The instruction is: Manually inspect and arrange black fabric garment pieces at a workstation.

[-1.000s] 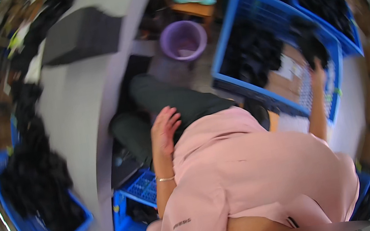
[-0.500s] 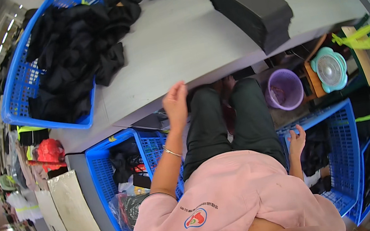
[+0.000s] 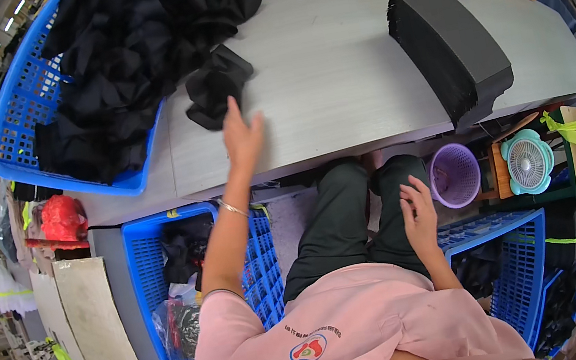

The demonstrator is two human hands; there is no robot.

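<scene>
My left hand (image 3: 243, 140) reaches over the table's near part with its fingers stretched out. Its fingertips are at the lower edge of a crumpled piece of black cloth (image 3: 217, 84); whether they touch it I cannot tell. That piece lies beside a big heap of black cloth (image 3: 127, 54), which fills and spills out of a blue plastic basket (image 3: 27, 141) at the far left. Above my lap hangs my right hand (image 3: 420, 217), fingers loosely bent and apart, holding nothing. A neat stack of black cut pieces (image 3: 450, 47) stands at the right of the table.
The grey table (image 3: 333, 87) spans the front. Below it at left is a blue basket (image 3: 148, 282) with bagged items; another blue basket (image 3: 524, 254) stands at right. A purple bin (image 3: 454, 176) and a turquoise fan (image 3: 529, 162) sit right of my knees.
My left hand has moved forward over the table to the black cloth. My right hand has come from beside the right basket to over my lap. The view has shifted.
</scene>
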